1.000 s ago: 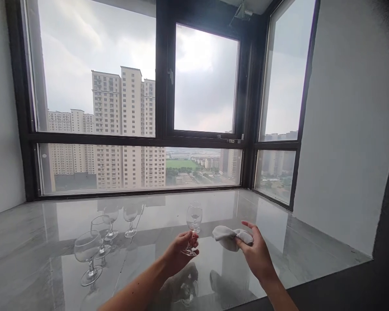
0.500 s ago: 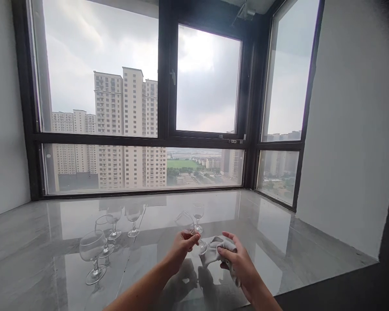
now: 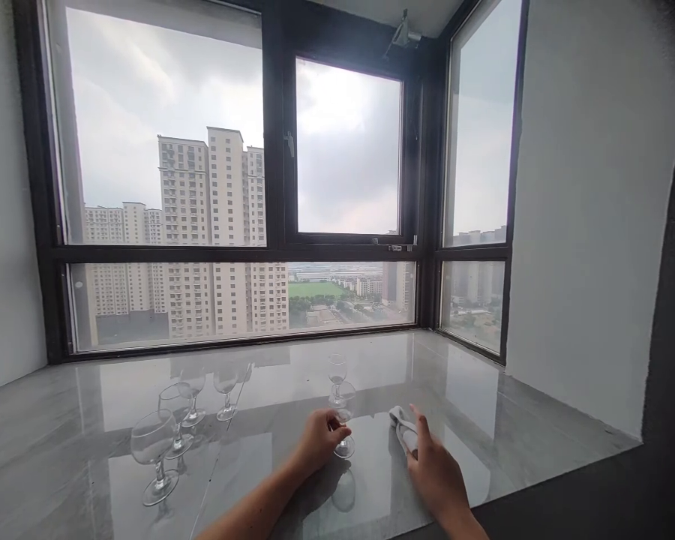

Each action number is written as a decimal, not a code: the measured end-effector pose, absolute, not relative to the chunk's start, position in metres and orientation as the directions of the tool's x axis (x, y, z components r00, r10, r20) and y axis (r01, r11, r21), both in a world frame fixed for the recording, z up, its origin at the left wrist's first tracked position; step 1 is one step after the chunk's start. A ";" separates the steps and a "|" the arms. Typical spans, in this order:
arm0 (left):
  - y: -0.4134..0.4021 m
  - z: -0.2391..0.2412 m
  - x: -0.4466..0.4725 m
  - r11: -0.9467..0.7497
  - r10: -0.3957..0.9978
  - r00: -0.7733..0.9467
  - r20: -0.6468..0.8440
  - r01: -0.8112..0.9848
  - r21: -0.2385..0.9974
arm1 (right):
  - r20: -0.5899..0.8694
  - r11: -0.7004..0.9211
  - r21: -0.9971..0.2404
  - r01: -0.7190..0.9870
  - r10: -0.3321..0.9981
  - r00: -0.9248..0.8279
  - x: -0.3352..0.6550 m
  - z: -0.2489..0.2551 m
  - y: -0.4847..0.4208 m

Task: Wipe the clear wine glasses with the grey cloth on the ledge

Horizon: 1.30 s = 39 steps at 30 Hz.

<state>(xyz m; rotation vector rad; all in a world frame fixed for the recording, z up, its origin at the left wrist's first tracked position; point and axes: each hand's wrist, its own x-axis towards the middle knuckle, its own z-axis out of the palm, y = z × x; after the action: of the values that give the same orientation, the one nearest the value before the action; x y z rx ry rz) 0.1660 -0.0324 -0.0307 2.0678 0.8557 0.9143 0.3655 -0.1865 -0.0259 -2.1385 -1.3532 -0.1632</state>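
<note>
My left hand [image 3: 319, 439] is closed around the stem of a clear wine glass [image 3: 344, 448] that stands upright on the glossy grey stone counter [image 3: 484, 420]. Just behind it stands a second wine glass [image 3: 337, 367]. To the right, my right hand [image 3: 436, 472] grips a small grey-white cloth [image 3: 400, 426] low against the counter, with the index finger stretched out over it. The cloth sits a short way right of the held glass, apart from it.
Several more wine glasses stand at the left: the nearest [image 3: 153, 457], one behind it [image 3: 175, 420], and two further back [image 3: 194, 394] [image 3: 225, 390]. Black-framed windows [image 3: 275, 247] border the counter's back and right. A white wall [image 3: 585, 225] stands at right.
The glass was tilted in my left hand above the counter with the cloth at its base; now it stands upright on the counter. My right hand has drawn the cloth away to the right and lowered it.
</note>
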 end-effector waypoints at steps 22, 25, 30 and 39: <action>-0.111 0.037 0.062 -0.477 0.879 0.352 0.323 0.678 0.560 | 0.393 -0.130 -0.658 0.741 0.781 0.486 0.398 -0.056 -0.172; -0.143 0.035 -0.017 -0.553 0.788 0.249 0.563 0.688 0.470 | 0.371 -0.135 -0.674 0.726 0.788 0.491 0.400 -0.061 -0.166; -0.133 0.022 -0.117 -0.440 0.568 -0.320 0.758 0.660 0.609 | 0.369 -0.109 -0.694 0.711 0.795 0.482 0.399 -0.065 -0.161; -0.052 -0.012 -0.125 -0.070 0.955 -0.268 0.126 0.210 0.975 | 0.414 -0.040 -0.704 0.709 0.789 0.455 0.389 -0.055 -0.167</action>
<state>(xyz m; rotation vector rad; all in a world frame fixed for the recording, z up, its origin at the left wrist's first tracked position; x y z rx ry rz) -0.1254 -0.0519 -0.0125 1.2863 1.5243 1.3952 0.3894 -0.1669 -0.0548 -1.7734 -1.2823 0.1068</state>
